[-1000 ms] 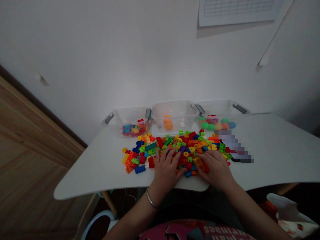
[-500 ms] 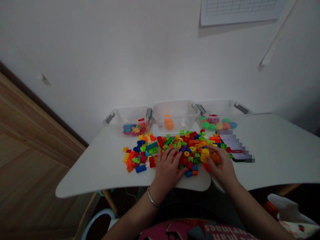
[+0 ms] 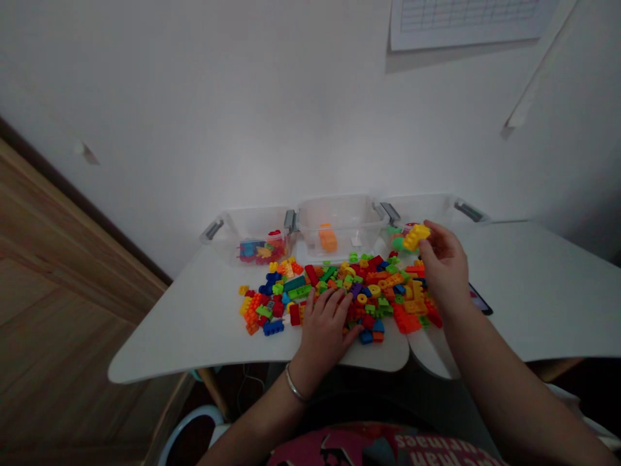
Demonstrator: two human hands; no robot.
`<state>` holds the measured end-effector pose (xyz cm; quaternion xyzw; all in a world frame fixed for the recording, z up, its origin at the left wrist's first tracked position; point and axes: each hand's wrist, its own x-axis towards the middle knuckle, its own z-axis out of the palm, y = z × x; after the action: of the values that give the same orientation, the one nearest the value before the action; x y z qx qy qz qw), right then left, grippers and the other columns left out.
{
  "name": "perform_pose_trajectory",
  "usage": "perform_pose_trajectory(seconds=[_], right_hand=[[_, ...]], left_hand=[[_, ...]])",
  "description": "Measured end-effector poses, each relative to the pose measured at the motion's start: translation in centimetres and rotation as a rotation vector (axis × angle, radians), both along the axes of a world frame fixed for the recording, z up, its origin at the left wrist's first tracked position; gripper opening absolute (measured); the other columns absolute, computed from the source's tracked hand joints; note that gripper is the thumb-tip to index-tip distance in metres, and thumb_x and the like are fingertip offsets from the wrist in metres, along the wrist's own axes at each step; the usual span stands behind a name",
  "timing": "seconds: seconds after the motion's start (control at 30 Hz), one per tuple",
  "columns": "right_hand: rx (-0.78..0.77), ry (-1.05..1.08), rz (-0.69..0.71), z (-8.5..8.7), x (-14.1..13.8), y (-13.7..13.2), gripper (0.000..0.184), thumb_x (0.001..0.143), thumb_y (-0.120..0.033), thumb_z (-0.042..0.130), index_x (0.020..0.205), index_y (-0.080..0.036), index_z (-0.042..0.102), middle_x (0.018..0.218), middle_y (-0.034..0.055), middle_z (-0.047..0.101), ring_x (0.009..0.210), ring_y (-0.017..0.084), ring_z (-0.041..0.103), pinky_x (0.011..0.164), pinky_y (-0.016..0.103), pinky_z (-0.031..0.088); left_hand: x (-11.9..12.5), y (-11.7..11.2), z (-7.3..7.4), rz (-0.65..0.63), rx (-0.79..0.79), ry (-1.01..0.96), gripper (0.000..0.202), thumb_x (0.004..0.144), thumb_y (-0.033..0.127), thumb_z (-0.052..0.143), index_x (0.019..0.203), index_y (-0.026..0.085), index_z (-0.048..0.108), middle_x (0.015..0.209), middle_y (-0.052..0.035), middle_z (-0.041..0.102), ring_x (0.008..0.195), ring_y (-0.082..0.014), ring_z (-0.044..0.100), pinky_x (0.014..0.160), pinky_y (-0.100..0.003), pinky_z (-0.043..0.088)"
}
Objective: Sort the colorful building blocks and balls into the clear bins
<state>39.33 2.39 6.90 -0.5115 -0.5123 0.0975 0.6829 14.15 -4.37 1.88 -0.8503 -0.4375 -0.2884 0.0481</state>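
On the white table [image 3: 184,323], behind a pile of blocks [image 3: 301,291], three clear bins [image 3: 339,213] are lined up. The left hand [image 3: 326,323] is laid spread on the pile; what lies beneath is hidden. By the right hand [image 3: 434,239] a yellow block [image 3: 416,237] is pinched, its long axis slanting, seen against the rightmost bin [image 3: 422,207]; its height over the rim cannot be judged.

The bricks [image 3: 374,291] are plastic, the tabletop [image 3: 194,330] smooth.
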Motion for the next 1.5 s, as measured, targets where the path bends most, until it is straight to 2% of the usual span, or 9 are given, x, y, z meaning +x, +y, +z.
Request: perform_pose_trajectory(seconds=[0.2,0.4,0.53,0.7,0.9,0.97,1.1,1.33,1.5], right_hand=[[0.043,-0.113,-0.076,0.9,-0.5,5.1,0.034,0.082,-0.039,0.059,0.11,-0.024,0.05,0.099,0.0062,0.066,0.082,0.018,0.065,0.072,0.035,0.056],[-0.01,-0.146,-0.083,2.1,-2.3,7.5,0.033,0.078,-0.036,0.059,0.106,-0.022,0.05,0.097,0.0054,0.065,0.086,0.017,0.063,0.077,0.035,0.052],[-0.025,-0.302,-0.074,2.9,-3.3,7.6,0.035,0.079,-0.033,0.055,0.112,-0.02,0.06,0.101,0.0075,0.067,0.091,0.021,0.063,0.083,0.039,0.049],[-0.113,-0.556,-0.159,3.7,-4.0,7.8,0.041,0.081,-0.03,0.052,0.119,-0.023,0.066,0.103,0.0083,0.071,0.091,0.026,0.063,0.091,0.046,0.043],[-0.324,-0.672,-0.134,4.1,-4.6,9.5,0.044,0.082,-0.034,0.054,0.123,-0.024,0.066,0.102,0.008,0.074,0.091,0.027,0.064,0.094,0.049,0.041],[-0.351,-0.74,-0.145,4.0,-4.7,10.0,0.042,0.082,-0.035,0.054,0.119,-0.025,0.069,0.096,0.0079,0.075,0.093,0.028,0.063,0.095,0.051,0.04],[-0.368,-0.846,-0.176,3.6,-4.9,10.4,0.034,0.087,-0.036,0.048,0.098,-0.024,0.078,0.087,0.009,0.074,0.095,0.028,0.061,0.096,0.05,0.039],[-0.326,-0.744,-0.05,3.8,-4.2,10.2,0.03,0.087,-0.035,0.051,0.096,-0.023,0.077,0.092,0.0065,0.076,0.089,0.027,0.064,0.091,0.046,0.045],[-0.178,-0.648,0.007,4.8,-3.7,7.2,0.029,0.086,-0.031,0.053,0.102,-0.022,0.074,0.102,0.0065,0.075,0.095,0.025,0.064,0.09,0.043,0.048]], left_hand=[[-0.1,-0.1,0.1,0.007,0.007,-0.003,0.051,0.089,0.047,0.06,0.132,0.02,0.056,0.133,-0.0101,0.061,0.127,-0.0295,0.05,0.116,-0.059,0.026],[-0.1,-0.2,0.2,0.018,0.008,0.003,0.049,0.09,0.047,0.058,0.131,0.02,0.056,0.134,-0.0091,0.061,0.127,-0.0298,0.05,0.115,-0.059,0.027],[-0.1,-0.2,0.1,0.027,0.019,-0.011,0.049,0.09,0.047,0.058,0.131,0.02,0.056,0.133,-0.0083,0.061,0.128,-0.0296,0.049,0.116,-0.059,0.026],[-0.1,-0.3,0.2,0.041,0.029,-0.014,0.046,0.09,0.044,0.058,0.13,0.02,0.058,0.132,-0.0089,0.062,0.128,-0.0301,0.049,0.116,-0.059,0.024],[-0.2,-0.5,0.2,0.071,0.044,-0.022,0.041,0.091,0.039,0.055,0.128,0.02,0.059,0.133,-0.0091,0.062,0.128,-0.0301,0.049,0.117,-0.06,0.021],[-0.2,-0.5,0.1,0.08,0.047,-0.024,0.04,0.091,0.038,0.056,0.127,0.02,0.059,0.133,-0.0091,0.062,0.128,-0.0299,0.05,0.117,-0.06,0.021],[-0.2,-0.4,0.0,0.093,0.04,-0.031,0.039,0.09,0.036,0.056,0.126,0.021,0.06,0.131,-0.0086,0.063,0.127,-0.0295,0.051,0.117,-0.06,0.022],[-0.3,-0.3,0.2,0.081,0.007,-0.053,0.041,0.089,0.036,0.057,0.127,0.02,0.06,0.132,-0.0087,0.062,0.127,-0.0292,0.05,0.117,-0.06,0.023],[-0.2,-0.3,0.2,0.077,-0.008,-0.063,0.041,0.09,0.035,0.056,0.128,0.02,0.059,0.132,-0.009,0.062,0.127,-0.0291,0.05,0.117,-0.059,0.022]])
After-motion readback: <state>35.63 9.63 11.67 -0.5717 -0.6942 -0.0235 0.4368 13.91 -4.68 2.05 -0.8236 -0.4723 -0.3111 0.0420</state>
